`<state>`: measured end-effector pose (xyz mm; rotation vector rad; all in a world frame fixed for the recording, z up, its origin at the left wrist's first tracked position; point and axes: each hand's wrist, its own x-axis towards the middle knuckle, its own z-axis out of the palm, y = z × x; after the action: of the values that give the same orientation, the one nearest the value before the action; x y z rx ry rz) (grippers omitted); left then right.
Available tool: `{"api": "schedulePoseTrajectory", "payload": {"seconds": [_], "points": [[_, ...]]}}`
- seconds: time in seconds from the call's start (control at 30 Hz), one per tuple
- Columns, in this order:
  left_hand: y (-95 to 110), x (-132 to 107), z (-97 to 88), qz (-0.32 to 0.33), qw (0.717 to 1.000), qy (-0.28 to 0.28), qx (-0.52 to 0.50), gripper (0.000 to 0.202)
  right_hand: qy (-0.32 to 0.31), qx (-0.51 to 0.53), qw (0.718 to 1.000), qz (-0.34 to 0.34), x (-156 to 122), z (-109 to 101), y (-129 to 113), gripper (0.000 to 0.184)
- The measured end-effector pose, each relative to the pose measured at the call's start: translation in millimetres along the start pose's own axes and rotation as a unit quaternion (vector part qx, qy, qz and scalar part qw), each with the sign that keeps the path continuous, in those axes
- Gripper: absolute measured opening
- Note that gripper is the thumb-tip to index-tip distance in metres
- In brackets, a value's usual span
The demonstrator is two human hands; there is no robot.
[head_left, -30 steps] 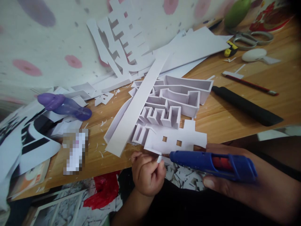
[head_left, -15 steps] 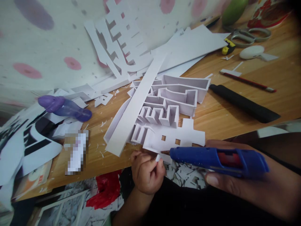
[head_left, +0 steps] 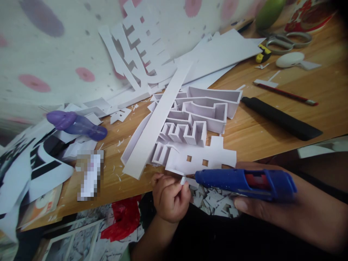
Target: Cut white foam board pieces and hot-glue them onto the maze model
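Observation:
My left hand [head_left: 172, 197] is closed at the near table edge, pinching a small white foam-board piece [head_left: 183, 180] between thumb and finger. In my right hand [head_left: 272, 214] lies a blue hot glue gun [head_left: 231, 181], its nozzle pointing left, close to that small piece. Whether the nozzle touches it I cannot tell. Just beyond both hands sits a white foam-board model [head_left: 199, 150] with thin upright walls, box-like compartments and square cut-outs. A long white strip [head_left: 152, 134] lies slantwise across the model's left side.
White cut sheets [head_left: 217, 54] lean at the back. On the right are scissors [head_left: 280, 43], a red pencil [head_left: 288, 94] and a black handle-like object [head_left: 282, 119]. A purple bottle [head_left: 77, 125] lies left, near printed paper [head_left: 51, 159]. White scraps [head_left: 214, 201] are heaped below the edge.
The glue gun and my right hand have shifted slightly left and up, with the gun's rear end swinging a little. My left hand keeps its pinch on the small piece.

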<state>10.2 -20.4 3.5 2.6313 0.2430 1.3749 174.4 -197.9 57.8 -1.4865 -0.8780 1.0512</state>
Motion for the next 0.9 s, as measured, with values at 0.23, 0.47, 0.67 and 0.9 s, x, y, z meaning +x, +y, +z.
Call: {"api": "schedulePoseTrajectory", "payload": {"seconds": [0.23, 0.47, 0.67, 0.9], "points": [[-0.9, -0.9, -0.7, -0.002, 1.0, -0.006, 0.001, 0.014, -0.007, 0.034, 0.999, 0.033, 1.0, 1.5, -0.7, 0.018], [-1.1, -1.1, -0.7, 0.0, 1.0, -0.004, -0.007, 0.014, -0.007, 0.014, 0.999, 0.043, 3.0, 2.0, 1.4, 0.02], [-1.6, -2.9, 0.4, 0.001, 1.0, -0.001, -0.002, 0.014, -0.037, -0.005, 0.998, 0.046, 2.6, -2.9, 2.7, 0.017], [-2.5, -7.6, 2.5, -0.008, 1.0, 0.015, -0.004, 0.016, -0.055, -0.059, 0.996, 0.048, 7.1, -3.2, 2.7, 0.016]]}}
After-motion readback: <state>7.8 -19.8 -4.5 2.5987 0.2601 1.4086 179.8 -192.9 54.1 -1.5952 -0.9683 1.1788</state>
